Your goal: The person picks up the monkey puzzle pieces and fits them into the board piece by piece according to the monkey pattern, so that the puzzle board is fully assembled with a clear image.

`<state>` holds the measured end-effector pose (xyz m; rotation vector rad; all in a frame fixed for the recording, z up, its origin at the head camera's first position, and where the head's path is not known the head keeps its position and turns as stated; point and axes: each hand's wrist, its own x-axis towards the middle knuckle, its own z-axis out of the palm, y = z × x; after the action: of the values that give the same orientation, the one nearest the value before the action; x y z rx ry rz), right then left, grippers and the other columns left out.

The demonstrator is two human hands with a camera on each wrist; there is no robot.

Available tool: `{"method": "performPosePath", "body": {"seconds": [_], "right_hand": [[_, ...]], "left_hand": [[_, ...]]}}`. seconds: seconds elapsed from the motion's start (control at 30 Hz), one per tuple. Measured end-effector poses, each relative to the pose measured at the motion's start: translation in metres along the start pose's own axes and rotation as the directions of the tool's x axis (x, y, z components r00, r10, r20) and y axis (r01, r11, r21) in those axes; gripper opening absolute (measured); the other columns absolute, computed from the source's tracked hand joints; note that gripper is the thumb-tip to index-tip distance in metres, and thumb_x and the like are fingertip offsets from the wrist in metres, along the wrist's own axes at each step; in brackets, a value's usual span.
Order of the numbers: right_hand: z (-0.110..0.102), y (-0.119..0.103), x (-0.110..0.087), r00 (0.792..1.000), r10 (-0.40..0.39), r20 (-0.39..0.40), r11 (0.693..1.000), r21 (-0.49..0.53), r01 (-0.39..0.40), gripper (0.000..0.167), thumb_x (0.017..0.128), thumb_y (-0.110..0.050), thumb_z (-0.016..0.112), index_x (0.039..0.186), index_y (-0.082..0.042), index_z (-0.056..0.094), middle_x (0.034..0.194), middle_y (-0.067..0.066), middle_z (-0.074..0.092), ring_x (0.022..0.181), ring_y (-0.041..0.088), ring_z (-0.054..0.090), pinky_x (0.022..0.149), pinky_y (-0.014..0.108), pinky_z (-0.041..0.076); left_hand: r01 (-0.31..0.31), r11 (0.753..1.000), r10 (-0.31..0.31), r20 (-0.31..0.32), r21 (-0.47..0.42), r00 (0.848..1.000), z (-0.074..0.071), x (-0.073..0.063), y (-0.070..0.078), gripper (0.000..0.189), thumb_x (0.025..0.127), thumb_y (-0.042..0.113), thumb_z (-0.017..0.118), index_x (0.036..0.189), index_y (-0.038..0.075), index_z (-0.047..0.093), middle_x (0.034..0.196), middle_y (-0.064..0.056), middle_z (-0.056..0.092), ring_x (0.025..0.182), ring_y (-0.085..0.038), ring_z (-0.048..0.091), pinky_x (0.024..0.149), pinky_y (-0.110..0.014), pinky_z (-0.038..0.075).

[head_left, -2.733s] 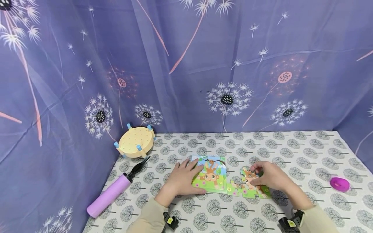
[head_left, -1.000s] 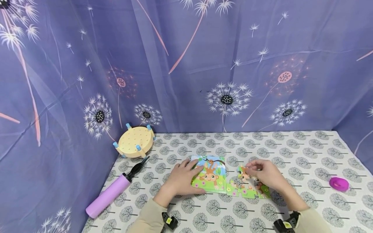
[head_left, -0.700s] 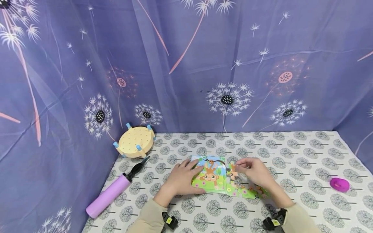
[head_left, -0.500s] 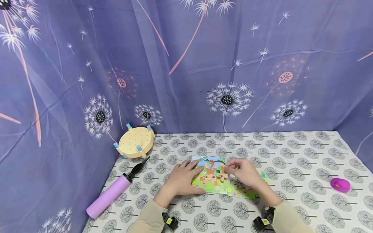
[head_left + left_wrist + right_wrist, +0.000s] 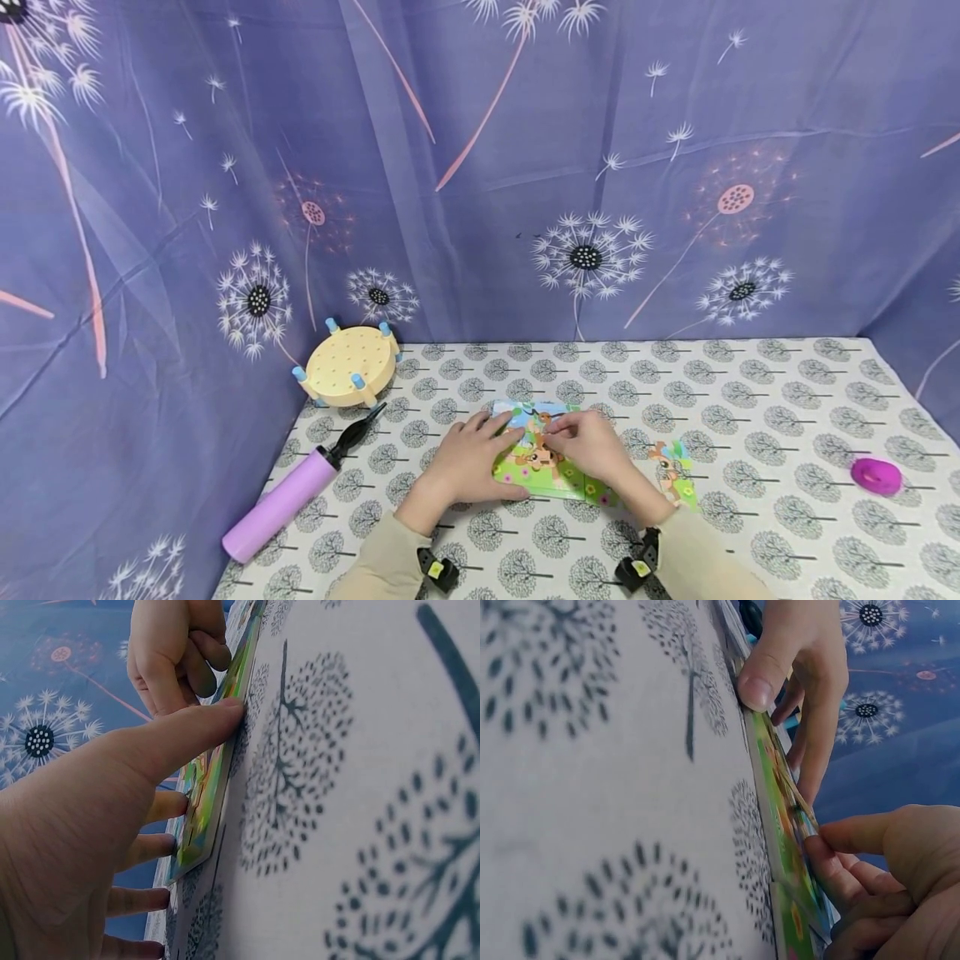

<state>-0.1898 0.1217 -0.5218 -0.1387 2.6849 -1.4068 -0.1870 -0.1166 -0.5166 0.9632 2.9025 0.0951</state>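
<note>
A monkey-picture jigsaw board (image 5: 573, 479) lies flat on the cloth, its lower edge towards me. My left hand (image 5: 468, 462) rests on its left side with spread fingers; in the left wrist view the thumb (image 5: 187, 735) lies across the near edge. Over the board, my right hand (image 5: 592, 450) pinches a puzzle piece (image 5: 804, 801) between thumb and fingertips, tilted above the surface in the right wrist view. Other puzzle pieces (image 5: 677, 477) lie to the board's right, partly hidden behind my right hand and forearm.
A purple hand pump (image 5: 281, 506) with a black nozzle lies at the left. Behind it a round yellow pegged stand (image 5: 350, 365) with blue tips leans near the curtain. A small magenta dish-like object (image 5: 876, 476) sits far right on the tree-print cloth (image 5: 787, 400).
My right hand has taken a puzzle piece from the group at the right and moved left with it, over the board. My left hand has stayed in place.
</note>
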Motion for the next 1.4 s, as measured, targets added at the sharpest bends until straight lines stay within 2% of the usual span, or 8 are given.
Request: {"method": "performPosePath", "body": {"seconds": [0.33, 0.63, 0.83, 0.93, 1.13, 1.4], "right_hand": [[0.005, -0.008, 0.001, 0.999, 0.045, -0.020, 0.997, -0.063, -0.047, 0.008, 0.088, -0.018, 0.082, 0.093, -0.013, 0.078, 0.077, -0.005, 0.069, 0.066, 0.013, 0.062, 0.059, 0.028, 0.052], [0.004, -0.009, 0.003, 0.999, 0.053, -0.003, 0.998, -0.045, -0.054, 0.013, 0.090, -0.020, 0.081, 0.098, -0.010, 0.079, 0.074, -0.005, 0.071, 0.056, 0.015, 0.062, 0.045, 0.024, 0.047], [-0.003, -0.005, 0.002, 1.000, 0.015, 0.001, 0.999, -0.031, -0.015, 0.015, 0.090, -0.019, 0.081, 0.100, -0.009, 0.080, 0.079, -0.004, 0.072, 0.067, 0.013, 0.065, 0.059, 0.029, 0.054], [-0.012, -0.001, -0.001, 1.000, -0.019, 0.003, 0.999, -0.032, 0.019, 0.015, 0.091, -0.018, 0.079, 0.102, -0.008, 0.080, 0.083, -0.003, 0.073, 0.073, 0.012, 0.065, 0.066, 0.031, 0.055], [-0.040, 0.013, -0.008, 0.999, -0.046, -0.022, 0.996, -0.073, 0.044, 0.019, 0.093, -0.020, 0.077, 0.107, -0.008, 0.079, 0.091, 0.000, 0.074, 0.078, 0.014, 0.065, 0.065, 0.033, 0.055], [-0.080, 0.038, -0.022, 0.998, -0.058, -0.038, 0.993, -0.101, 0.054, 0.025, 0.094, -0.022, 0.077, 0.113, -0.006, 0.077, 0.095, 0.001, 0.073, 0.071, 0.015, 0.061, 0.051, 0.027, 0.049]], "left_hand": [[-0.017, 1.000, 0.017, -0.004, 0.001, 1.000, -0.001, -0.002, 0.001, 0.097, 0.084, 0.088, 0.052, 0.162, 0.032, 0.038, 0.169, -0.003, 0.029, 0.150, -0.040, 0.033, 0.111, -0.066, 0.040], [-0.012, 1.000, 0.012, -0.002, 0.020, 1.000, -0.001, 0.000, 0.002, 0.095, 0.083, 0.087, 0.053, 0.162, 0.035, 0.038, 0.169, -0.002, 0.029, 0.150, -0.041, 0.033, 0.110, -0.066, 0.040], [0.004, 1.000, -0.004, 0.014, 0.029, 1.000, -0.001, 0.000, 0.003, 0.096, 0.083, 0.087, 0.054, 0.162, 0.036, 0.037, 0.170, -0.002, 0.029, 0.150, -0.041, 0.033, 0.110, -0.067, 0.039], [0.008, 0.999, -0.008, 0.014, 0.032, 1.000, -0.001, 0.000, 0.003, 0.097, 0.082, 0.088, 0.053, 0.162, 0.036, 0.037, 0.170, -0.001, 0.028, 0.150, -0.041, 0.033, 0.110, -0.067, 0.040], [0.034, 0.999, -0.035, 0.035, 0.026, 0.999, -0.003, 0.001, 0.008, 0.099, 0.082, 0.090, 0.050, 0.163, 0.036, 0.035, 0.170, -0.001, 0.027, 0.150, -0.042, 0.031, 0.110, -0.069, 0.038], [0.038, 0.998, -0.039, 0.033, 0.050, 0.999, 0.001, 0.001, 0.009, 0.099, 0.083, 0.089, 0.050, 0.164, 0.035, 0.033, 0.170, -0.002, 0.028, 0.151, -0.042, 0.031, 0.109, -0.070, 0.039]]}}
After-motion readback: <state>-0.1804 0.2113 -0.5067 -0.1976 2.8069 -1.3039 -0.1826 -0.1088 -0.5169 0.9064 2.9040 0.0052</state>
